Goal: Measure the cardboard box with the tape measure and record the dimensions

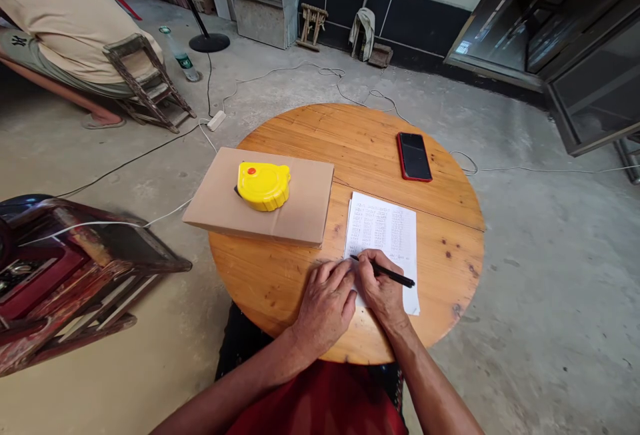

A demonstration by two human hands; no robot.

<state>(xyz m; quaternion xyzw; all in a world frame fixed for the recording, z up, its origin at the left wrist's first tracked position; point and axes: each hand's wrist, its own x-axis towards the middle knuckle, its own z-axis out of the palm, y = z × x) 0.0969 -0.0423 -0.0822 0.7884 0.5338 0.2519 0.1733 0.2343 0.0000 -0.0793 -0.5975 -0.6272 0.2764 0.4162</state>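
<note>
Your right hand was closed around a black pen, its tip pointing left over the lower left part of the written-on paper; you could not tell whether the tip touched it. Your left hand lay palm down with nothing in its grasp, fingers loosely bent, the fingertips at the paper's left edge, just beside the pen tip. The paper lay on the round wooden table in front of you, its rows of handwriting filling columns above your right hand. Beyond it, toward the far right, lay a phone in a red case. To your left, a flat cardboard box overhung the table's edge, with a yellow rounded case on top. Farther off, a plastic bottle stood on the floor beside a low wooden chair.
</note>
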